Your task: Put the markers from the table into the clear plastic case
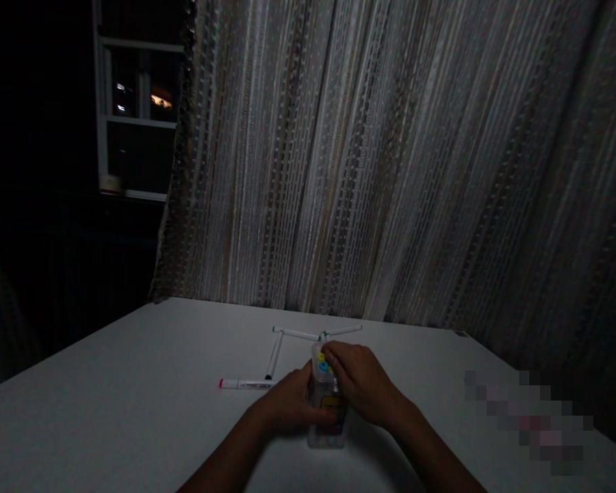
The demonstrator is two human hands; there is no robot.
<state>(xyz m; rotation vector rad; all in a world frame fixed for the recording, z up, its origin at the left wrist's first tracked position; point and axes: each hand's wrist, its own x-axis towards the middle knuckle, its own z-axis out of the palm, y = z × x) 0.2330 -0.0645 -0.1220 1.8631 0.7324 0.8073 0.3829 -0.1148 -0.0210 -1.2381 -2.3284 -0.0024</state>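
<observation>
A clear plastic marker case [326,438] stands on the table in front of me, with yellow and blue marker ends showing at its top and a dark and yellow label on its side. My left hand [292,404] wraps around the case from the left. At the top opening, my right hand [362,380] has its fingers closed together; whatever they pinch there is hidden. Just left of my left hand lies a pink-ended marker [244,384]. A black-ended marker [274,356] touches or nearly touches it. Behind the case lie a green-ended marker [298,335] and another green-ended marker [345,331].
The white table [133,397] reaches back to a patterned curtain [313,171]. A blurred-out patch [531,421] covers something at the right of the table. At the left, a dark window [138,120] shows small lights. The room is dim.
</observation>
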